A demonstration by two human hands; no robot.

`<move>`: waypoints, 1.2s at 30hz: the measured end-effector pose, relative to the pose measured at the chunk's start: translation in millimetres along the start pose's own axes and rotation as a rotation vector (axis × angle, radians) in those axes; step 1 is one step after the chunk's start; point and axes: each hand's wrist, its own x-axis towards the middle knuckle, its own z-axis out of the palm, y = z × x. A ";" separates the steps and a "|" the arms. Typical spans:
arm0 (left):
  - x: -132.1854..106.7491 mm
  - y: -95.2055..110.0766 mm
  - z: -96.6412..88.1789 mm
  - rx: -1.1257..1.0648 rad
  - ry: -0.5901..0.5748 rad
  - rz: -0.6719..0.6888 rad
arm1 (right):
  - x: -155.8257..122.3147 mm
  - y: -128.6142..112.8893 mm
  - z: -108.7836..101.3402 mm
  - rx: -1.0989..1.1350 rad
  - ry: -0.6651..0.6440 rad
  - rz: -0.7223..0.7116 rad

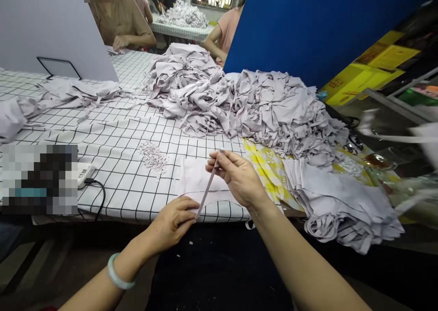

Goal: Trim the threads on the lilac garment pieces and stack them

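A narrow pale fabric strap (pixel 207 188) runs taut between my two hands at the table's front edge. My left hand (pixel 175 222) pinches its lower end, fingers closed. Higher up, my right hand (pixel 236 176) grips the upper end between thumb and fingertips. Beneath the strap lies a flat piece of pale lilac fabric (pixel 193 176) with a dark line across it. Left of it, a small heap of tiny fabric snippets (pixel 153 157) rests on the checked cloth (pixel 119 151).
Large heaps of crumpled lilac fabric pieces (pixel 273 108) fill the back. A stack of flat pieces with straps (pixel 345 201) hangs over the edge at right. A blue panel (pixel 308 28) and a white panel (pixel 51 28) stand behind. A person (pixel 126 18) works across the table.
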 end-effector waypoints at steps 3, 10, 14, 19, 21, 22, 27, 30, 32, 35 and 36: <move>7.2 7.3 -5.4 -0.040 0.000 -0.043 | -5.9 0.2 2.8 0.063 0.021 0.068; 60.7 38.4 -12.1 -0.745 0.201 -0.667 | -54.6 23.1 4.5 -0.456 0.057 -0.107; 61.3 41.0 3.3 -0.913 0.097 -0.777 | -80.4 33.9 -3.6 -0.720 0.007 -0.251; 55.4 34.1 8.7 -0.376 -0.005 -0.451 | -95.9 45.2 -21.6 -0.728 0.027 -0.063; 62.5 21.0 11.0 -0.100 0.014 -0.258 | -94.0 52.3 -28.2 -0.605 0.093 0.152; 67.2 12.1 13.6 0.006 0.004 -0.189 | -90.8 55.6 -30.8 -0.520 0.121 0.263; 84.8 -31.4 34.7 0.262 -0.141 -0.111 | -60.7 59.4 -33.6 -0.256 0.231 0.464; 88.3 -39.1 37.3 0.218 -0.089 -0.127 | -45.7 56.5 -28.9 -0.162 0.232 0.502; 90.4 -37.2 32.8 0.124 -0.058 -0.174 | -40.0 56.5 -24.4 -0.084 0.241 0.542; 94.1 -31.7 24.7 0.002 -0.057 -0.278 | -35.0 59.0 -18.3 0.024 0.305 0.545; 95.3 -30.4 22.9 -0.020 -0.058 -0.305 | -33.4 59.7 -16.8 0.048 0.336 0.529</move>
